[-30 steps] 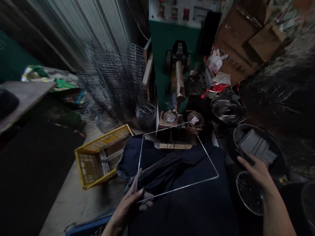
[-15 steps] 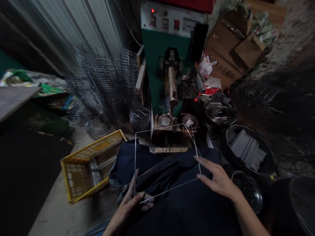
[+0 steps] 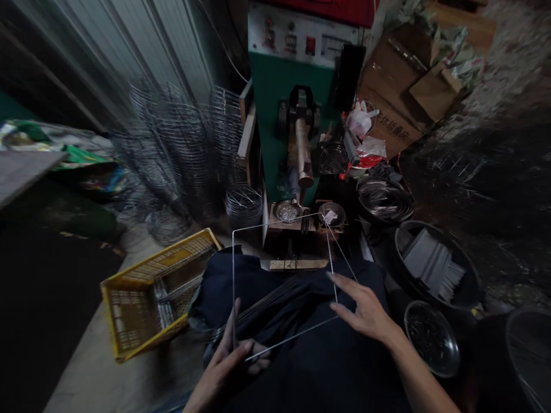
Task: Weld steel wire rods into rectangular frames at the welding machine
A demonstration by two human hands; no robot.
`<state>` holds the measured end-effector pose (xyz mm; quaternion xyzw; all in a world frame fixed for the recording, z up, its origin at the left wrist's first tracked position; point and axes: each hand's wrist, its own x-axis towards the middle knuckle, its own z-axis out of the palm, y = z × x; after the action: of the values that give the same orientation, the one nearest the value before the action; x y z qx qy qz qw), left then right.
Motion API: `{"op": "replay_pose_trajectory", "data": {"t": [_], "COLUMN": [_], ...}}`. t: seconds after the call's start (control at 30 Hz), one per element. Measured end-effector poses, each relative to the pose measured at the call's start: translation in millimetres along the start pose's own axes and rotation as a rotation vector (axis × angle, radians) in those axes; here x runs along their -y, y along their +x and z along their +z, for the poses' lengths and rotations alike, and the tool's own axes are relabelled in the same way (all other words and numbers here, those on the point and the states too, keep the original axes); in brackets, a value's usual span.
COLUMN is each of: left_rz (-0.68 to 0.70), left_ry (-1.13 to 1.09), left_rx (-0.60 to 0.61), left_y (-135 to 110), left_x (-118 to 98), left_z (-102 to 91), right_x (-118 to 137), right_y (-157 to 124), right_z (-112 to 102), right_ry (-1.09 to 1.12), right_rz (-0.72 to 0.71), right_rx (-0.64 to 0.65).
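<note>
A thin metal wire frame (image 3: 293,338), bent into a rough four-sided shape, is held over my lap. My left hand (image 3: 230,353) is closed round its near-left corner, the thumb on the wire and a finger along the left side. My right hand (image 3: 365,310) has its thumb and forefinger against the right side near the lower corner, the fingertips spaced along the wire. From the far-right corner another straight length of wire runs down towards my right hand. The frame's far side passes in front of a dish of small metal pieces (image 3: 287,211).
A green machine (image 3: 275,86) with a metal arm (image 3: 303,152) stands ahead. Stacked wire rings (image 3: 185,143) and a yellow crate (image 3: 157,287) are at left. On the right are a tub of flat strips (image 3: 434,264), a metal bowl (image 3: 431,338) and a cardboard box (image 3: 391,86).
My right hand has moved slightly left, carrying the frame's right side inward. The other wire length now diverges more from that side. My left hand keeps its hold.
</note>
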<state>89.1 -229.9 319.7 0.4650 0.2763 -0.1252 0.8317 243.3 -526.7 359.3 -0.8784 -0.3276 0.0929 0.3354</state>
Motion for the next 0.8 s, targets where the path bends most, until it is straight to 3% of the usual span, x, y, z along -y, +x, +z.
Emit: {"op": "replay_pose_trajectory", "data": {"t": [0.57, 0.67, 0.8], "left_rz": [0.012, 0.013, -0.02], "left_ry": [0.036, 0.004, -0.012], "left_rx": [0.012, 0.052, 0.129], "left_y": [-4.0, -0.1, 9.0], "left_x": [-7.5, -5.4, 2.8], "left_z": [4.4, 6.4, 6.7], "right_x": [-7.7, 3.3, 31.3], "right_y": [4.5, 11.3, 22.1], "right_z": [5.6, 13.7, 35.0], "right_ry": [-0.041, -0.026, 0.097], "right_rz": [0.018, -0.004, -0.159], "right_rx": [0.072, 0.104, 0.262]}}
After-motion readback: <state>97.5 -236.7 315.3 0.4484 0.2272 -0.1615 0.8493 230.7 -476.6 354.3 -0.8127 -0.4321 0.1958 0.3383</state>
